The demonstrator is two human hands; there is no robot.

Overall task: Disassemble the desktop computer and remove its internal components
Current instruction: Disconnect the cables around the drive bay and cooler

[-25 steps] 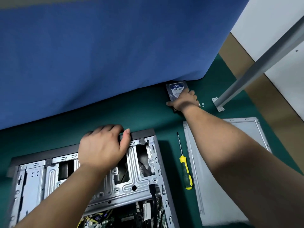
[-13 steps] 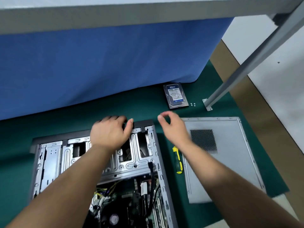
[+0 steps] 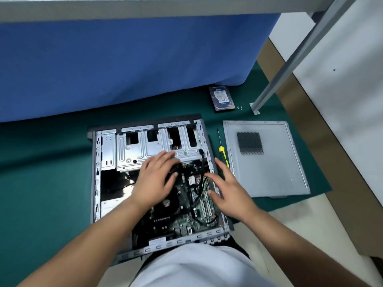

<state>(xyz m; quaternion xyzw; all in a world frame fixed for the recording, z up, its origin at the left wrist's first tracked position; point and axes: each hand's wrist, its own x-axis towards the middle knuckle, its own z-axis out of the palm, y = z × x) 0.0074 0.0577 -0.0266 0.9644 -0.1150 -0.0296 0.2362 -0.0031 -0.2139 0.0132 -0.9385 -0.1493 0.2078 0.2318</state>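
1. Green mat [image 3: 51,183] carries the open computer case [image 3: 145,183], lying on its side; drive cage [image 3: 149,150] at its far end, motherboard [image 3: 186,204] nearer the person.
2. Left hand [image 3: 155,181] hovers over the cage edge and cables, fingers spread and holding nothing; right hand [image 3: 230,193] over the case's right wall, fingers likewise loose and empty.
3. Removed hard drive [image 3: 222,97] lies beyond the case by the blue cloth [image 3: 124,59]; small screws [image 3: 239,108] just beside it.
4. Yellow-handled screwdriver [image 3: 222,151] lies between the case and the grey side panel [image 3: 267,158]; a metal table leg [image 3: 290,65] stands past the screws.

A label is borne by the hard drive [image 3: 222,97], lying at about one o'clock from the case [image 3: 107,150]; its print is too small to be read. No other text can be made out.
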